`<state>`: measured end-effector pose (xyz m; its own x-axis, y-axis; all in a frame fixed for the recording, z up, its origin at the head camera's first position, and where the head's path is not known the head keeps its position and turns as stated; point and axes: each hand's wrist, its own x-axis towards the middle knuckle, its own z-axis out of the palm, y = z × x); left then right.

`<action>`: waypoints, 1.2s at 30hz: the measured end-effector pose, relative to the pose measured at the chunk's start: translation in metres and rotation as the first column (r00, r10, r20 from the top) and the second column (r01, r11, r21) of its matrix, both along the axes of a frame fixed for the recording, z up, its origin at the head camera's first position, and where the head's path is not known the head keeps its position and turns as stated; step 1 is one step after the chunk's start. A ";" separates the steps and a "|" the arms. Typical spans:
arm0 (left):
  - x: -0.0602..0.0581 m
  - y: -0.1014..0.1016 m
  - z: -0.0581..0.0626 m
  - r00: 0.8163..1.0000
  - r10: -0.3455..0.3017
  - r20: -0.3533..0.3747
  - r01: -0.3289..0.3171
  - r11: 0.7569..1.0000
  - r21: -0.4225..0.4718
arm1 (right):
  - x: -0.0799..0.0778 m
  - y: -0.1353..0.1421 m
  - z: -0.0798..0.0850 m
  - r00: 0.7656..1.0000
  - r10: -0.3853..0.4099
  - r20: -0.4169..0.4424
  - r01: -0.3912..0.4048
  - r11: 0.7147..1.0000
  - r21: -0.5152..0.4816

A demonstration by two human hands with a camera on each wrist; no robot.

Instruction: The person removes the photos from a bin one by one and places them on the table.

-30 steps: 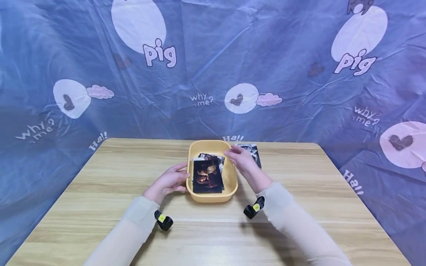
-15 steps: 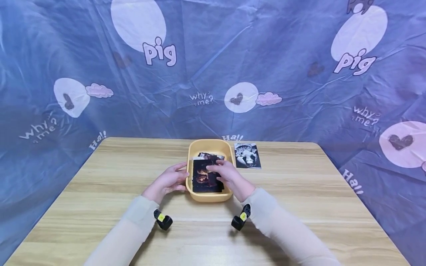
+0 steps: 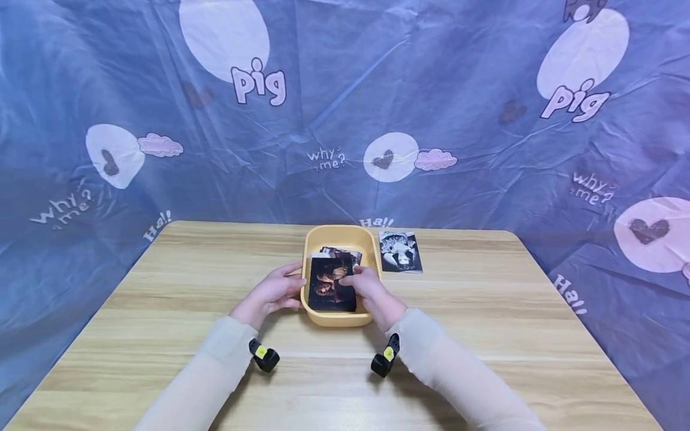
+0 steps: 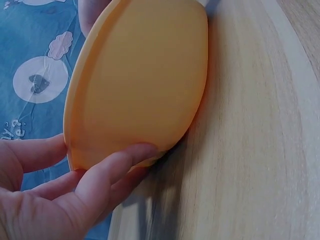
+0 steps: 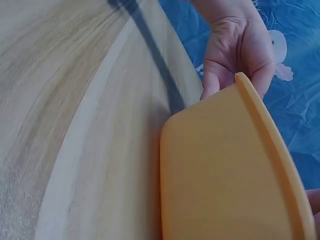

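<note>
A yellow plastic bin [image 3: 341,321] stands mid-table with a small pile of photo prints inside. On top lies a dark photo [image 3: 326,299] picturing figures in warm light; other prints [image 3: 345,254] stick out behind it. My left hand [image 3: 272,293] holds the bin's left side, its thumb and fingers spread over the outer wall [image 4: 145,75]. My right hand [image 3: 374,293] reaches over the right rim and pinches the dark photo at its right edge, thumb on top; its other fingers are hidden. The right wrist view catches mostly the bin's outer wall [image 5: 225,170].
A black-and-white photo [image 3: 400,252] lies flat on the wooden table [image 3: 474,335], just right of the bin's back end. Behind the table's far edge hangs a blue printed cloth [image 3: 345,108].
My right hand has come from the bin's right rim down into it and taken hold of the dark photo, which has shifted slightly left. The left hand keeps its place.
</note>
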<state>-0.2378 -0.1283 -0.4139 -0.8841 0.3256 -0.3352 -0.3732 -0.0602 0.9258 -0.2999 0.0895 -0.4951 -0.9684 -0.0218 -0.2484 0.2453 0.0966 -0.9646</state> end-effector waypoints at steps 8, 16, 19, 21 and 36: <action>0.002 -0.001 0.001 1.000 0.005 -0.005 -0.005 1.000 -0.011 | 0.011 -0.012 0.015 0.998 -0.027 0.054 0.018 0.986 0.167; 0.002 -0.001 -0.001 1.000 -0.002 -0.004 0.002 1.000 -0.008 | -0.021 -0.001 -0.032 0.999 -0.018 0.037 0.010 0.979 0.201; 0.002 -0.001 -0.001 1.000 -0.003 -0.005 0.003 1.000 -0.009 | -0.013 0.001 -0.021 1.000 0.010 0.028 -0.014 0.983 0.183; 0.002 -0.001 -0.001 1.000 0.001 -0.002 -0.001 1.000 -0.005 | -0.024 0.001 -0.042 1.000 0.010 -0.003 -0.010 0.978 0.210; 0.001 0.000 0.001 1.000 -0.005 -0.003 0.005 1.000 -0.023 | 0.023 -0.011 0.029 0.984 0.005 -0.181 0.052 0.949 0.310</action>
